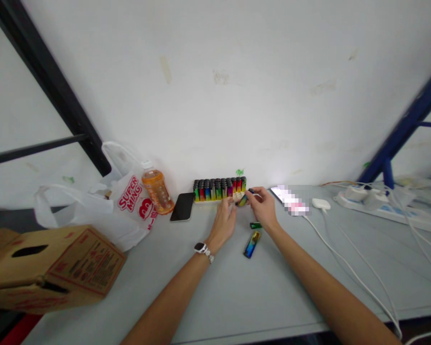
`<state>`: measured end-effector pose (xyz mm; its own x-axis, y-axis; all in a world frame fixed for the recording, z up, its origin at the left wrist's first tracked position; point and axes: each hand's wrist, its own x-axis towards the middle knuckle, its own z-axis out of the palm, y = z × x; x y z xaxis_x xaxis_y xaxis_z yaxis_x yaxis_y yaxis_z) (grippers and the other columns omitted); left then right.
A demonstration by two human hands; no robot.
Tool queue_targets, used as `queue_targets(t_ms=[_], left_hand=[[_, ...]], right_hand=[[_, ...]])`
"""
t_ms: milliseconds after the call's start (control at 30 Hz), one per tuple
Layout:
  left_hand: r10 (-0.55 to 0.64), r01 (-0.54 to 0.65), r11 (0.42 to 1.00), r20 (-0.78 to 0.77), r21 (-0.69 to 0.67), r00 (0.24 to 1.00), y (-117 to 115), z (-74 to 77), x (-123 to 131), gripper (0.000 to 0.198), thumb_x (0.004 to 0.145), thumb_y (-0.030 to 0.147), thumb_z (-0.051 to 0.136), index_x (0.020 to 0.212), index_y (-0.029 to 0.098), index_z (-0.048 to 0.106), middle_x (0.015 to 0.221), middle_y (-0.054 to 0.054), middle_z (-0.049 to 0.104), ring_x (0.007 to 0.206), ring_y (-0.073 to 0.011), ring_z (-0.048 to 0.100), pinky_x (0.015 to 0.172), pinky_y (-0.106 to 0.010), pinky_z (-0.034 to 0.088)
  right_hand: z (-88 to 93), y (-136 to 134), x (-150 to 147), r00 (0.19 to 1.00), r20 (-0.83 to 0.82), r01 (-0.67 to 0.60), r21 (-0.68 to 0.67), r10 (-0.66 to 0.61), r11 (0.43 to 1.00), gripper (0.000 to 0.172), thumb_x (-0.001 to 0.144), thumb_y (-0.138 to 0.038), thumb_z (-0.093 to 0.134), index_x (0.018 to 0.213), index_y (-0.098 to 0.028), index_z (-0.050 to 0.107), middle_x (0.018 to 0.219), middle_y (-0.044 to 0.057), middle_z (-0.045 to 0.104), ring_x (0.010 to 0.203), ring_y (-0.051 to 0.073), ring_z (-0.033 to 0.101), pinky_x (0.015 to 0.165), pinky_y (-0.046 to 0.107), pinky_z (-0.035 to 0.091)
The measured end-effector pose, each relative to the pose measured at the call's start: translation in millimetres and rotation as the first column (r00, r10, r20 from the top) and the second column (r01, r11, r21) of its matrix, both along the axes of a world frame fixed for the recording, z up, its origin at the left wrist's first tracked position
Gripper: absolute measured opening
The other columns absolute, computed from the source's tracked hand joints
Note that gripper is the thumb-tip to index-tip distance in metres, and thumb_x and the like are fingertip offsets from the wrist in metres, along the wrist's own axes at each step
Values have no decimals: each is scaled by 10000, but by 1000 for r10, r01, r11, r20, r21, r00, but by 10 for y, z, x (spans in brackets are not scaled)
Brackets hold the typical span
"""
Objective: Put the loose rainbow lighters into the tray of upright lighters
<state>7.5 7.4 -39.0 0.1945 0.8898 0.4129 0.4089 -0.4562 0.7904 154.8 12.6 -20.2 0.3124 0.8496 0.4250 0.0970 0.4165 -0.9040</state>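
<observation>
Several colourful lighters with dark tops stand upright in rows in a white tray against the wall. My right hand is closed on one lighter, which it holds tilted at the tray's right front corner. My left hand, wearing a watch on the wrist, has its fingers stretched toward the tray's front edge, close to the held lighter. Whether those fingertips touch the tray is hard to see. Below my right hand lie a blue and gold lighter and a green one, partly hidden.
A dark phone, an orange drink bottle, a white plastic bag and a cardboard box are on the left. A lit phone, a white charger, cables and a power strip lie on the right.
</observation>
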Motion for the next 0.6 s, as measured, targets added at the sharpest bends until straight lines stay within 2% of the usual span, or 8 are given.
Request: queue_targets(t_ms=[33, 100, 167, 233, 300, 433, 533, 600], left_hand=[[-26, 37, 996, -143, 80, 989, 3, -10, -13, 429, 945, 228, 381, 1359, 159, 467, 1402, -136, 542, 1318, -230, 472, 1084, -419, 411], [-58, 134, 977, -399, 167, 915, 10, -23, -24, 565, 886, 99, 375, 1448, 156, 396, 1518, -115, 451, 1429, -224, 357, 1191, -451, 268], [-45, 173, 969, -564, 175, 824, 18, -27, -18, 618, 879, 77, 367, 1492, 160, 352, 1578, -96, 375, 1474, -230, 292, 1211, -479, 216], [-28, 179, 970, -657, 163, 754, 22, -21, -2, 576, 918, 127, 373, 1493, 164, 361, 1584, -101, 364, 1479, -247, 290, 1206, -506, 212], [-10, 179, 969, -694, 172, 720, 18, -4, 9, 516, 959, 191, 366, 1473, 168, 395, 1555, -113, 412, 1463, -253, 323, 1197, -511, 228], [28, 197, 950, -693, 243, 720, -4, 52, -1, 475, 958, 205, 406, 1429, 164, 448, 1464, -135, 506, 1393, -254, 417, 1156, -460, 315], [39, 198, 945, -690, 261, 723, -16, 84, -34, 435, 927, 182, 454, 1356, 165, 523, 1334, -148, 568, 1258, -278, 521, 1081, -454, 401], [35, 187, 951, -688, 245, 725, -20, 95, -63, 407, 917, 162, 455, 1310, 175, 562, 1246, -137, 591, 1150, -275, 571, 1024, -449, 451]], right_hand=[[5, 31, 67, 1000, -12, 17, 10, -17, 1000, 392, 765, -544, 704, 893, -191, 593, 797, 23, 666, 603, 148, 622, 557, 274, 486], [-8, 82, 171, 998, -10, 58, 23, -58, 998, 399, 755, -536, 715, 906, -183, 606, 879, 54, 685, 647, 160, 653, 600, 291, 518], [-41, 112, 221, 997, 18, 73, 15, -73, 997, 407, 762, -538, 704, 932, -179, 617, 920, 74, 696, 673, 171, 670, 623, 302, 536], [-75, 116, 223, 996, 54, 63, 9, -64, 998, 414, 776, -534, 689, 978, -178, 624, 950, 85, 705, 695, 179, 680, 638, 307, 545], [-90, 103, 200, 994, 89, 54, 25, -56, 998, 416, 793, -511, 678, 1041, -181, 624, 989, 90, 710, 720, 181, 688, 657, 309, 550], [-70, 109, 158, 975, 210, 56, 76, -70, 996, 360, 842, -455, 637, 1085, -189, 631, 970, 76, 724, 741, 184, 698, 690, 308, 539], [-45, 238, 145, 937, 342, 40, 100, -72, 994, 306, 876, -423, 593, 1065, -193, 665, 905, 57, 734, 742, 187, 695, 722, 315, 531], [-35, 386, 135, 904, 419, 37, 129, -89, 991, 296, 891, -401, 569, 1070, -197, 687, 959, 63, 741, 745, 183, 684, 753, 326, 531]])
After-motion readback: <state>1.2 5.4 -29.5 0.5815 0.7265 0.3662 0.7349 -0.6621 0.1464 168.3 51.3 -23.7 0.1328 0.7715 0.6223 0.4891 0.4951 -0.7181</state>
